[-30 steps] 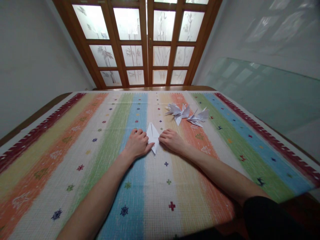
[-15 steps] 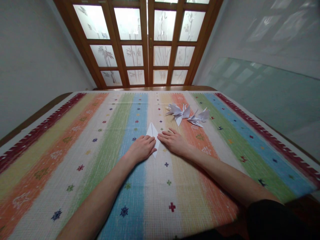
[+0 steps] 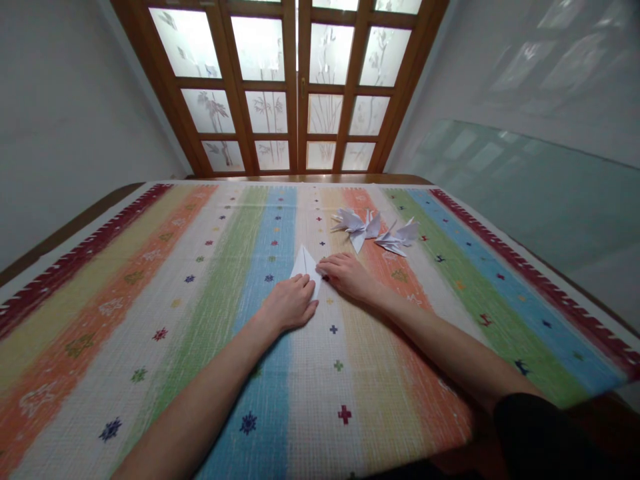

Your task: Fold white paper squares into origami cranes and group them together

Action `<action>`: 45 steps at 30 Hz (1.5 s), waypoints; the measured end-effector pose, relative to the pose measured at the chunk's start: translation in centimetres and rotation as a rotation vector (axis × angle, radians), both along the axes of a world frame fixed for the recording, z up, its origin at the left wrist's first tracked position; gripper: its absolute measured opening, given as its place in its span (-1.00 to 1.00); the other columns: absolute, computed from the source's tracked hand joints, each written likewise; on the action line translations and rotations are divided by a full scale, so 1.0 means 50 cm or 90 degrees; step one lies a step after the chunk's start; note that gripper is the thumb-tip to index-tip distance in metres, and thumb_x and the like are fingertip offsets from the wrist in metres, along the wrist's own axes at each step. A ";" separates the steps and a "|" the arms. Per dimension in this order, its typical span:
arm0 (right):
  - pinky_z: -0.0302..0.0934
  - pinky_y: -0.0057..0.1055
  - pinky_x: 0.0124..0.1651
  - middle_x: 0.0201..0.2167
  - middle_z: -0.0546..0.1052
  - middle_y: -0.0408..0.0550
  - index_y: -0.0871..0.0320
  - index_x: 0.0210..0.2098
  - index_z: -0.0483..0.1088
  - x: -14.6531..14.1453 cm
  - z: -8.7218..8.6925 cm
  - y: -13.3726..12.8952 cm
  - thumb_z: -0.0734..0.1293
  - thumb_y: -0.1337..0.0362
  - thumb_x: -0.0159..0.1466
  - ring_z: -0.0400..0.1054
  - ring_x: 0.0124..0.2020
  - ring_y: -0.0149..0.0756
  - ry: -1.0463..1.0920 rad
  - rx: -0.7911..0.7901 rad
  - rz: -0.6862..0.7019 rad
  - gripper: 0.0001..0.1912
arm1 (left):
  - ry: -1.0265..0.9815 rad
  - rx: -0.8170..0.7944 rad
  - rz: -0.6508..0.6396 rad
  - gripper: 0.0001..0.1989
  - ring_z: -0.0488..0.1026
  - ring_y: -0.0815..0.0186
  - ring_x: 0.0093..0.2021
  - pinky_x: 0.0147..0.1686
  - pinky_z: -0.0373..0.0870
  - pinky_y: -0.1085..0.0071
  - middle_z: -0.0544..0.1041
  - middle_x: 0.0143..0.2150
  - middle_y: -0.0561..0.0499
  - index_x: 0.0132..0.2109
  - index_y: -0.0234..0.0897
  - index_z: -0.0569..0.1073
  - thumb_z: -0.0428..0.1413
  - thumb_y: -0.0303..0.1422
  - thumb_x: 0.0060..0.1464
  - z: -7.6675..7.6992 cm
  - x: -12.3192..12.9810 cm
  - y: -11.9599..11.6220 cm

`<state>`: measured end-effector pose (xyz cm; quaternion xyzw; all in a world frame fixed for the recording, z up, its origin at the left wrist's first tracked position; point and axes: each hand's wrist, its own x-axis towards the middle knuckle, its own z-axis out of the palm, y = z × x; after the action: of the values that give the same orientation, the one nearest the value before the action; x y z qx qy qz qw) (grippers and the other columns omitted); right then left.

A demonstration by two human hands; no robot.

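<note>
A white piece of folded paper lies on the striped tablecloth, its pointed tip facing away from me and a center crease showing. My left hand presses on its lower left part, fingers together, and covers the near end. At the paper's right edge, the bent fingers of my right hand pinch the side corner; the thumb is partly hidden beneath them. Beyond my right hand sit white folded paper cranes, one group near the orange stripe and another crane to its right.
A striped tablecloth with small printed figures covers the table. Wooden doors with frosted panes stand behind the far edge. A glass panel leans along the right wall.
My right fingers have curled from lying flat to pinching the paper's right edge. My left hand has shifted slightly, and the paper's near tip, visible before, is now hidden.
</note>
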<state>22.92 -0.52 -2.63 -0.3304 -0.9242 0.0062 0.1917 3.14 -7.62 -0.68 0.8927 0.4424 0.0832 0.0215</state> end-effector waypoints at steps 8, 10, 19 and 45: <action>0.13 -0.22 -0.01 -0.14 0.59 0.00 0.14 -0.19 0.50 -0.001 0.014 0.012 0.23 0.37 0.35 0.37 -0.12 -0.21 -0.128 0.116 0.170 -0.80 | -0.117 -0.027 -0.030 -0.67 0.43 0.13 -0.03 -0.02 0.38 0.24 0.50 -0.07 -0.15 -0.01 -0.29 0.33 0.03 -0.45 0.03 -0.016 -0.017 0.014; 0.14 -0.23 -0.03 -0.15 0.58 0.02 0.17 -0.18 0.49 -0.001 0.012 0.008 0.21 0.38 0.36 0.36 -0.13 -0.20 -0.138 0.139 0.186 -0.79 | -0.133 -0.042 -0.033 -0.71 0.45 0.15 -0.05 -0.05 0.39 0.26 0.51 -0.08 -0.14 -0.02 -0.28 0.33 0.03 -0.43 0.07 -0.021 -0.027 0.020; 0.21 -0.28 -0.07 -0.22 0.57 0.08 0.24 -0.06 0.43 0.005 -0.003 0.000 0.23 0.42 0.25 0.39 -0.19 -0.20 0.039 0.013 0.130 -0.72 | -0.096 0.065 -0.012 -0.82 0.48 0.22 -0.24 -0.20 0.38 0.32 0.55 -0.26 -0.09 -0.27 -0.27 0.45 -0.05 -0.40 0.22 -0.039 -0.059 0.041; 0.14 -0.41 -0.25 -0.41 0.54 -0.02 0.21 -0.35 0.52 -0.035 -0.016 -0.056 0.34 0.29 0.30 0.35 -0.35 -0.32 0.088 -0.096 -0.012 -0.85 | -0.133 0.119 -0.015 -0.79 0.40 0.20 -0.24 -0.23 0.32 0.28 0.53 -0.29 -0.08 -0.19 -0.31 0.49 0.05 -0.26 0.24 -0.045 -0.032 0.032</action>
<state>21.17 -3.31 -3.41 -0.3514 -0.9025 0.0967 0.2295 1.54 -6.04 -2.94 0.8823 0.4179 0.2160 -0.0147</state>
